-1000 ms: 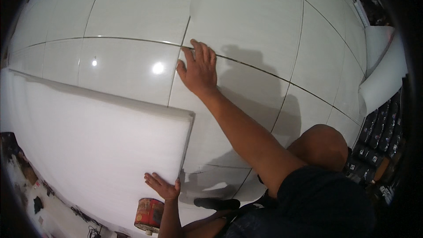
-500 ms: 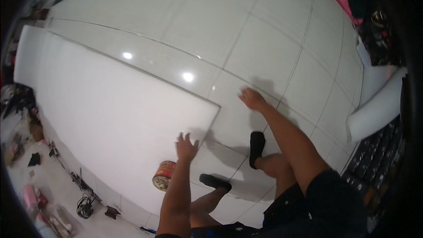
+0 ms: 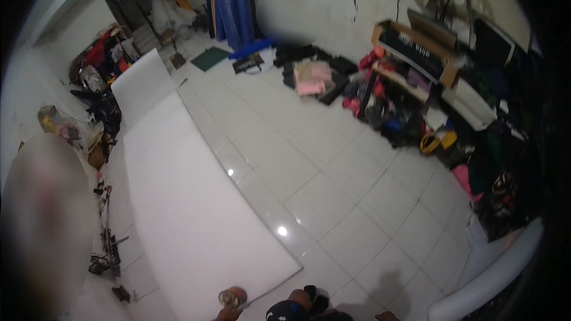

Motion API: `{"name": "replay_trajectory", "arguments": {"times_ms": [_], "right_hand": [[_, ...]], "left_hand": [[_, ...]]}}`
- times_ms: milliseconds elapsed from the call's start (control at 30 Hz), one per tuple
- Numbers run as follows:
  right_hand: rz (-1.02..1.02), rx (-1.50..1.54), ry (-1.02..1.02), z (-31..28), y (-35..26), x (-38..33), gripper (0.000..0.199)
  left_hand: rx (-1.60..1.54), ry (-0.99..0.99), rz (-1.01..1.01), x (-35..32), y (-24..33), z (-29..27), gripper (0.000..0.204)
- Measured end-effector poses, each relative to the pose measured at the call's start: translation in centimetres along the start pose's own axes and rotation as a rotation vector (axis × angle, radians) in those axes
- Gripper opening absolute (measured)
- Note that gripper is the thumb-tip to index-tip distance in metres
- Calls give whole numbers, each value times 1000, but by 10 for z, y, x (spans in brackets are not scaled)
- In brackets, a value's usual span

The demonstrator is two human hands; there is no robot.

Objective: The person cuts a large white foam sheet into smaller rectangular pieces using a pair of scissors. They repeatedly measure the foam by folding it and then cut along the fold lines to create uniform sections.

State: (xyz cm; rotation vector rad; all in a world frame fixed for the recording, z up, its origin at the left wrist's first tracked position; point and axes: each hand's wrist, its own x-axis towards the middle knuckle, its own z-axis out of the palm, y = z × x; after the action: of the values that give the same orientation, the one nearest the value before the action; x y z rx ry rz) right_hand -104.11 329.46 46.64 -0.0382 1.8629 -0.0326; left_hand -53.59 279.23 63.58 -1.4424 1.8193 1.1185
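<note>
A long white foam sheet (image 3: 190, 214) lies flat on the white tiled floor (image 3: 333, 166), running from the far left toward me. At its near corner is a brown tape roll (image 3: 232, 296). Only a sliver of my left hand (image 3: 223, 315) shows at the bottom edge, right under the roll; whether it grips the roll is not visible. A small skin-coloured patch at the bottom edge may be my right hand (image 3: 386, 316), with its fingers cut off. My knee in dark shorts (image 3: 288, 310) is between them.
Piled clothes, bags and a shelf with boxes (image 3: 416, 65) crowd the right wall. Blue rolled material (image 3: 232, 3) leans at the back. Clutter and tools (image 3: 104, 249) line the left wall. A white foam roll (image 3: 493, 279) lies at lower right.
The view has swung up from the floor to the whole room. My right hand has left the tile and both arms have dropped almost out of the picture.
</note>
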Motion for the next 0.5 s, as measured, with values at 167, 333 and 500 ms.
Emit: {"name": "replay_trajectory", "arguments": {"times_ms": [167,333,500], "right_hand": [[-457,-96,407,-146,-150,3,44],[-567,535,493,-254,-337,-82,34],[-460,532,279,-270,-400,-51,33]], "left_hand": [[-221,123,-21,-9,-64,60,49],[-103,1,-29,94,40,-4,50],[39,108,258,218,150,-159,72]]}}
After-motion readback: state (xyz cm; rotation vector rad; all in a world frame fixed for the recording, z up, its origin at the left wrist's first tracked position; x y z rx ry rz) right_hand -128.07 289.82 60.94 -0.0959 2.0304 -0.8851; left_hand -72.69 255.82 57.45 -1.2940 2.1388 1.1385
